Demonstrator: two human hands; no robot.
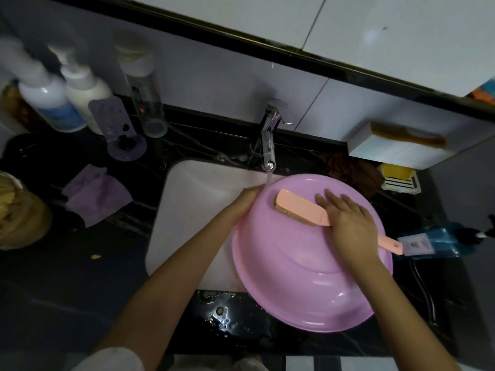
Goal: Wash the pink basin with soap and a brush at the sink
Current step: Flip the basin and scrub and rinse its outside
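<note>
The pink basin (294, 277) lay tilted across the sink's (192, 210) right edge and the bench (80, 277), its far rim under the faucet's (269, 140) stream. The left hand (249, 195) gripped that rim. The right hand (345, 220) held the brush (297, 207) by its handle, bristles against the basin. Thin, light, wet plastic probably flexes and slips, so the rim looked the surest hold.

Head-worn view, close above sink (187, 210)

Dim white-tiled wall (214, 84), black marble counter (53, 290)
</note>
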